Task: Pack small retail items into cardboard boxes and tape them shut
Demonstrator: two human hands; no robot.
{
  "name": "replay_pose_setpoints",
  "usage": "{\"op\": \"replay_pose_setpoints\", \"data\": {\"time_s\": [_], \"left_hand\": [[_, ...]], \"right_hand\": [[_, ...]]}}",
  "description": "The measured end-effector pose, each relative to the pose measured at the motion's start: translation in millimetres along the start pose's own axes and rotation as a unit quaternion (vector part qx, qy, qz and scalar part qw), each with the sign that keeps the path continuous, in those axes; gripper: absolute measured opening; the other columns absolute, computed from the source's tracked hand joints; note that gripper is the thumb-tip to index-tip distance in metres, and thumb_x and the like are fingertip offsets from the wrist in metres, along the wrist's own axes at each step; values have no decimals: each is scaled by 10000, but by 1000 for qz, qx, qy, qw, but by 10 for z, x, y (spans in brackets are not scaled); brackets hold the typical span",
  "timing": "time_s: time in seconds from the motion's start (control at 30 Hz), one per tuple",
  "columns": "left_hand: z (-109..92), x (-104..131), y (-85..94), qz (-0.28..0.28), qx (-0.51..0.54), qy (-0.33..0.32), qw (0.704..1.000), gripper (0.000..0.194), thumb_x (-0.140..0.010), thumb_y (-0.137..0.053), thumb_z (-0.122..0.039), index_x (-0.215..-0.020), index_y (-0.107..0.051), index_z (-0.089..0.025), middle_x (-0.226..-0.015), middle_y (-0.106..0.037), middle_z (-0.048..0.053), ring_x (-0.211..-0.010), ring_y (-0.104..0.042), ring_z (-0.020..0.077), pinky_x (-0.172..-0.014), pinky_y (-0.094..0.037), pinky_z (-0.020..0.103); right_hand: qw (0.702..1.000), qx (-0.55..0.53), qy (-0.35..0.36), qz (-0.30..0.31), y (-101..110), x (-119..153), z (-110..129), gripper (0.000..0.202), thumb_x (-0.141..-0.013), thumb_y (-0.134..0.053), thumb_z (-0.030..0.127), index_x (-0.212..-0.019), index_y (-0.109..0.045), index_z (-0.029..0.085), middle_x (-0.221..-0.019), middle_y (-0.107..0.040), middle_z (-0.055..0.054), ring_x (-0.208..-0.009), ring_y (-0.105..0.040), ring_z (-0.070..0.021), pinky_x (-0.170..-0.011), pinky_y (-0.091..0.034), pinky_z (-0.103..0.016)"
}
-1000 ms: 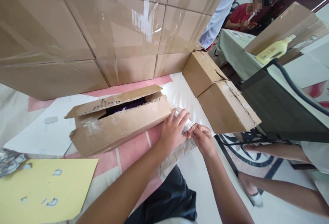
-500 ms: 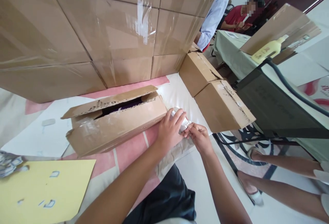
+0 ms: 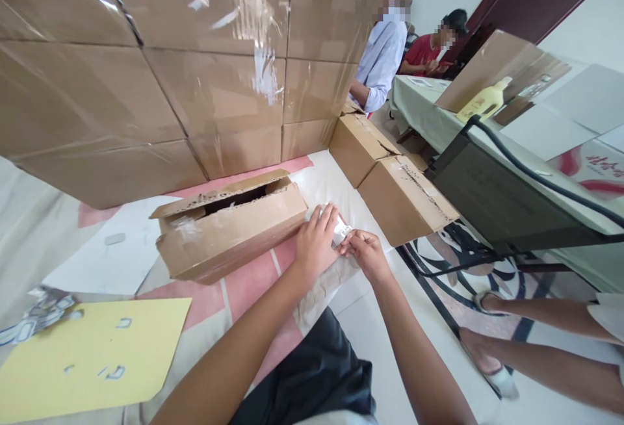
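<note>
My left hand [image 3: 314, 243] is closed over a small white box-like object [image 3: 340, 232], fingers laid across its top; its exact kind is hard to make out. At the near right end of that object, my right hand [image 3: 364, 251] pinches with thumb and forefinger, and the fingertips of both hands almost meet. Just left of my hands lies a long cardboard box [image 3: 238, 236], its top flaps partly raised over a dark gap. What is inside does not show clearly.
Taped cartons [image 3: 214, 93] rise like a wall behind; two smaller cardboard boxes [image 3: 407, 201] stand right. White paper [image 3: 107, 256], a yellow sheet [image 3: 97, 360] with scraps and a crumpled strip [image 3: 41, 314] lie left. A dark chair [image 3: 517, 197] and another person's legs [image 3: 541, 350] are at right.
My view has shifted slightly, so the cartons and the yellow sheet sit elsewhere in the picture. Both hands keep hold of the white object, nearly unchanged.
</note>
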State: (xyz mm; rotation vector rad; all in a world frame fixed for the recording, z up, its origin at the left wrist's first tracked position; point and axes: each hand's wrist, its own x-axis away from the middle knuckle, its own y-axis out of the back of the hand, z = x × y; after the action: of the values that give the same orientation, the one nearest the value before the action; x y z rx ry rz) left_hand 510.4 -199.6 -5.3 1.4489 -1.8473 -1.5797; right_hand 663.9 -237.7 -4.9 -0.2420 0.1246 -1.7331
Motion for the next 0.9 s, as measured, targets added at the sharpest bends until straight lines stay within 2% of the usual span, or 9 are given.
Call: {"op": "replay_pose_setpoints", "data": {"time_s": [0.4, 0.9], "left_hand": [[35, 32, -72, -30, 18, -12, 999, 805, -851, -656, -380, -1560, -351, -150, -1625, -418, 102, -1505, -370, 284, -1095, -485, 377], [33, 42, -40, -31, 49, -13, 998, 804, -846, -684, -356, -1552, -359, -148, -1612, -433, 118, -1513, -361, 302, -1106, -493, 382]], "right_hand": [[1000, 21, 21, 5, 50, -3, -93, 487, -755, -844, 425, -512, -497, 185, -690, -707, -27, -542, -651, -127, -523, -531, -237], [1000, 21, 10, 10, 34, 25, -34, 452, -719, -860, 433, -515, -554, 169, -715, -727, -44, -569, -687, -144, -549, -569, -255]]}}
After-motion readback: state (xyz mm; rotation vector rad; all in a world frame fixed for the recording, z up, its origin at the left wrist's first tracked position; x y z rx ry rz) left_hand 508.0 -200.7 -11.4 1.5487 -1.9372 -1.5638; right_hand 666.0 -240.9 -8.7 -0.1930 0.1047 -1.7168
